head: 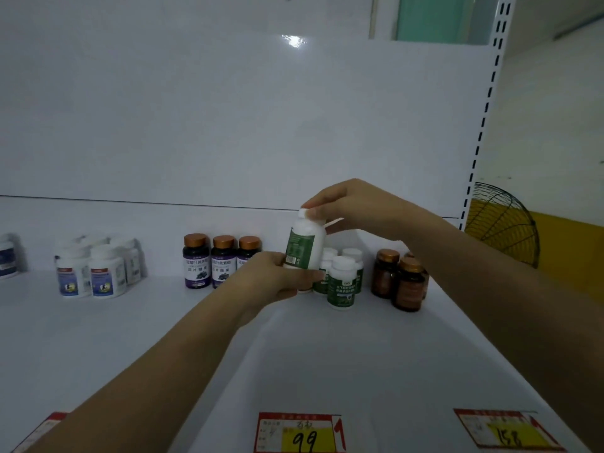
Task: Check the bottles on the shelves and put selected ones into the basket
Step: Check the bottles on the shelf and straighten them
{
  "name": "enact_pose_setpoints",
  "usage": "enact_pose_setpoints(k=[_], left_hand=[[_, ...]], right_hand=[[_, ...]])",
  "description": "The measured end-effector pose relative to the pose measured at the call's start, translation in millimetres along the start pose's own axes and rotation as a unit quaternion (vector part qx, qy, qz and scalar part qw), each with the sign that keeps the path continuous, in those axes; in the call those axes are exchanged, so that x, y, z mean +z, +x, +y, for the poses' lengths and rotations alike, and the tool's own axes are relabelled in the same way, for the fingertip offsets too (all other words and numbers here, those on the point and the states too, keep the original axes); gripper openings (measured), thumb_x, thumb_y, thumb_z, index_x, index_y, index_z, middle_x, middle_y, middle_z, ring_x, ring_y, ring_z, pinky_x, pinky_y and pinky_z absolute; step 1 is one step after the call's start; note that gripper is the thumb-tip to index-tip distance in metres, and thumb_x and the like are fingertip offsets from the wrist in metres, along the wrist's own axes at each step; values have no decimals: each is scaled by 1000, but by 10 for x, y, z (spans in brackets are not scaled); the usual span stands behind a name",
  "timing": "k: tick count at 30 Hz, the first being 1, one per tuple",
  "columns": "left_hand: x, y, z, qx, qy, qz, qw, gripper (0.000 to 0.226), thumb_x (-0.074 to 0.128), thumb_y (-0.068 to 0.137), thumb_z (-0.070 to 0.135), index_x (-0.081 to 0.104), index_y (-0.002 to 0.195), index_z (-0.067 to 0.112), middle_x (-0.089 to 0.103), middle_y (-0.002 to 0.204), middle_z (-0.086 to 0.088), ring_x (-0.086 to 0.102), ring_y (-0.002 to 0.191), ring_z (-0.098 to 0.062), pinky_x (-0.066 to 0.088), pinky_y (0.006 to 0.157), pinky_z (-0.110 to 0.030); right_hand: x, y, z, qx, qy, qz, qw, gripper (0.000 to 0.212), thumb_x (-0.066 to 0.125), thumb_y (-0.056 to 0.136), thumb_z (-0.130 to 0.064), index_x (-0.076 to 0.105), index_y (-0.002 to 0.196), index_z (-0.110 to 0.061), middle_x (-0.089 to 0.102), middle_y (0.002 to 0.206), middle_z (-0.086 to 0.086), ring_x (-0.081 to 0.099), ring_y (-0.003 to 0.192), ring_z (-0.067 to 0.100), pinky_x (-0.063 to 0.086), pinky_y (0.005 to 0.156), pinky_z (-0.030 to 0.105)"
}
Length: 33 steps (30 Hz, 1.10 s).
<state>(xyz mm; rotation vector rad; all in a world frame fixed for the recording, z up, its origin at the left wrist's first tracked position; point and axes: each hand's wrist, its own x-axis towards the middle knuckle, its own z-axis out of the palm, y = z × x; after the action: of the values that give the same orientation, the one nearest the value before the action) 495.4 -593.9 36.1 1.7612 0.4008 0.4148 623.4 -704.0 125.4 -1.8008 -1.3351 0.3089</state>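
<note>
Green bottle (304, 245) lifted off shelf (359, 354), tilted, barcode side toward camera, probably for label reading. Left hand (277, 277) cups its base; right hand (343, 204) pinches the cap from 1 o'clock. Matching bottles (341, 282) at its 5 o'clock. Basket not visible.

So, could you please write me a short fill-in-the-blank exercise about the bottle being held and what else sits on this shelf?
1. The right hand grips the held bottle at its ____ cap.
2. The left hand supports that bottle, whose label is ____.
3. The three purple-labelled bottles have ____-coloured caps.
4. The yellow price tag nearest the middle of the shelf edge reads ____.

Missing words: white; green; copper; 99
</note>
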Motion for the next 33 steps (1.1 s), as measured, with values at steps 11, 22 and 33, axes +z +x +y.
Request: enact_pose_setpoints(k=[11, 22, 33], left_hand=[[156, -43, -25, 20, 40, 53, 998, 36, 84, 65, 24, 63, 94, 22, 68, 90, 10, 63, 85, -4, 50, 70, -17], [208, 11, -15, 54, 27, 65, 996, 40, 83, 66, 17, 61, 99, 19, 66, 88, 10, 61, 78, 0, 43, 47, -5], [-104, 178, 139, 68, 538, 74, 837, 69, 68, 73, 58, 51, 124, 15, 58, 118, -2, 55, 99, -17, 50, 84, -33]], right_hand=[[-9, -159, 230, -9, 114, -7, 993, 22, 58, 92, -9, 68, 111, -10, 69, 114, 3, 66, 104, 15, 53, 91, 26], [-46, -202, 226, -16, 106, -2, 994, 19, 64, 88, -12, 65, 107, -13, 70, 107, 4, 68, 98, 14, 54, 86, 22], [-10, -97, 107, 11, -148, 56, 987, 40, 73, 81, -34, 59, 116, -21, 60, 113, 0, 63, 90, 12, 52, 68, 16]])
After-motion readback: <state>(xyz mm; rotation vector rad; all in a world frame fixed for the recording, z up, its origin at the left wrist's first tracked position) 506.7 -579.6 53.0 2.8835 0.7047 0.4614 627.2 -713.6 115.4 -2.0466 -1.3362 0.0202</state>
